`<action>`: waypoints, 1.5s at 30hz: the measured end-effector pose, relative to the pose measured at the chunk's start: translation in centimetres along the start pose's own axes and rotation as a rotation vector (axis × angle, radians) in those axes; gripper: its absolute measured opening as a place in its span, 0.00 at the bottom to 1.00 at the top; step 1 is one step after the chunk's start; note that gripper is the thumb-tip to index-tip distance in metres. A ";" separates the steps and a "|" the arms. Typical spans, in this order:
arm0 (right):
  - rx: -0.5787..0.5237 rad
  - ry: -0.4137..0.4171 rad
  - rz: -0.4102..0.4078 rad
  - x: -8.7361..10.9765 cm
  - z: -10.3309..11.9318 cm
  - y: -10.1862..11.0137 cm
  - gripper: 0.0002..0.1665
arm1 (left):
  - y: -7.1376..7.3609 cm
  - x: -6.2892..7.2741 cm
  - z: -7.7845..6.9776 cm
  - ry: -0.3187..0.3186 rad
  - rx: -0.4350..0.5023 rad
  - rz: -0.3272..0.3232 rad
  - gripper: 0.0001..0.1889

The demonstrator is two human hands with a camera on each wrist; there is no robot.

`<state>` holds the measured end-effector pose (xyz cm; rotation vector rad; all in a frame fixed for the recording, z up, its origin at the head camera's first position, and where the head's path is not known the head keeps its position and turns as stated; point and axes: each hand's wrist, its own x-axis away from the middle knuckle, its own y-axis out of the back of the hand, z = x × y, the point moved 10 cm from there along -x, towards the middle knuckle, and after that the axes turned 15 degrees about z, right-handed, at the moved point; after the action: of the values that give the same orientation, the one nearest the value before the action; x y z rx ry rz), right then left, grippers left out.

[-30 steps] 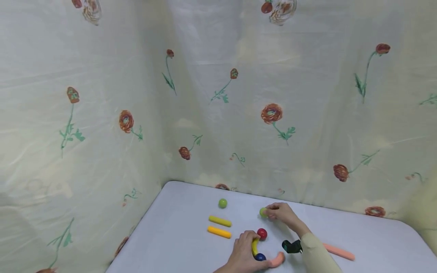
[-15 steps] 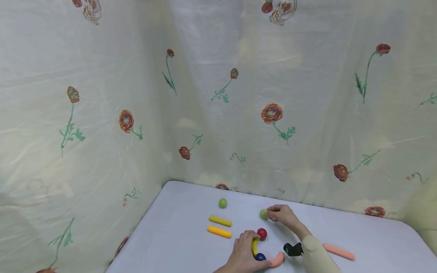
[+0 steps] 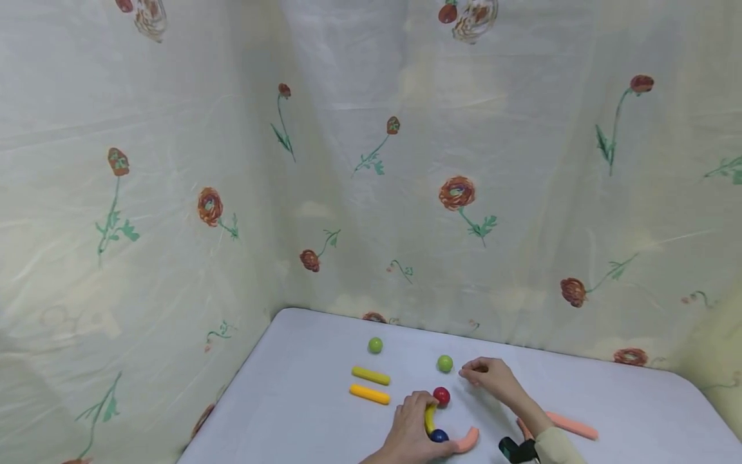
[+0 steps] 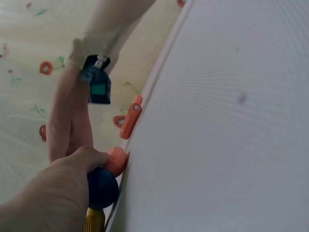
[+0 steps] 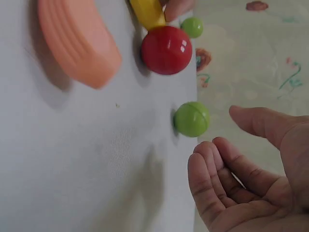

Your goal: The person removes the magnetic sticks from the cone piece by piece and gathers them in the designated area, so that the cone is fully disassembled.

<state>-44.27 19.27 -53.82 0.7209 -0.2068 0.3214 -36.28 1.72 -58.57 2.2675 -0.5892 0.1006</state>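
Observation:
My left hand (image 3: 408, 425) holds a joined toy piece in its curled fingers. A yellow curved rod (image 3: 429, 419) and a blue ball (image 3: 439, 436) lie between fingers and thumb. The thumb touches a salmon curved rod (image 4: 116, 161) beside the blue ball. At the far end of the yellow rod sits a red ball (image 5: 166, 50), by the fingertips. My right hand (image 3: 493, 379) is just right of a green ball (image 5: 191, 119). Its fingers are loosely bent and apart from the thumb, with nothing between them, and a gap separates them from the ball.
To the left on the white table (image 3: 290, 399) lie a second green ball (image 3: 375, 345), a yellow-green straight rod (image 3: 371, 376) and an orange-yellow straight rod (image 3: 369, 394). A salmon straight rod (image 3: 572, 426) lies right of my right forearm. Flowered cloth (image 3: 348, 193) hangs behind the table.
My right hand has let go of the nearer green ball and drawn back to the right and toward me. The ball stays on the table. My left hand keeps its hold.

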 end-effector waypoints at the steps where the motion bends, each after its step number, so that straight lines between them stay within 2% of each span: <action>1: -0.008 -0.005 0.002 0.5 0.0 0.0 0.16 | 0.0 0.0 0.0 -0.004 -0.001 -0.004 0.40; 8: -0.043 -0.088 0.057 4.4 -1.1 -0.9 0.14 | -0.2 0.0 0.3 0.010 0.015 0.002 0.41; 14: 0.090 -0.223 0.204 7.2 -2.5 -3.6 0.22 | -0.2 0.0 0.4 -0.014 0.028 0.008 0.40; 17: 0.116 -0.262 0.229 7.8 -3.0 -4.8 0.24 | 0.0 0.0 0.3 -0.040 0.028 0.014 0.40; 24: 0.042 -0.313 0.199 8.2 -3.6 -5.7 0.23 | 0.0 0.0 0.0 -0.067 0.031 0.019 0.40; 30: 0.066 -0.298 0.172 8.3 -3.1 -6.0 0.25 | 0.0 -0.2 0.2 -0.070 0.050 0.023 0.41; 36: -0.013 -0.327 0.148 8.0 -3.8 -5.7 0.20 | -0.1 -0.6 0.3 -0.071 0.074 0.038 0.29; 39: -0.019 -0.319 0.122 7.8 -4.0 -5.2 0.19 | -0.1 -0.7 0.0 -0.082 0.074 0.050 0.25; 45: -0.002 -0.277 0.092 7.9 -3.7 -4.5 0.17 | -0.3 -0.7 -0.1 -0.093 0.081 0.063 0.27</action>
<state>-34.97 20.31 -57.01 0.7548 -0.5040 0.3076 -36.75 2.27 -58.90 2.3416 -0.7176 0.0516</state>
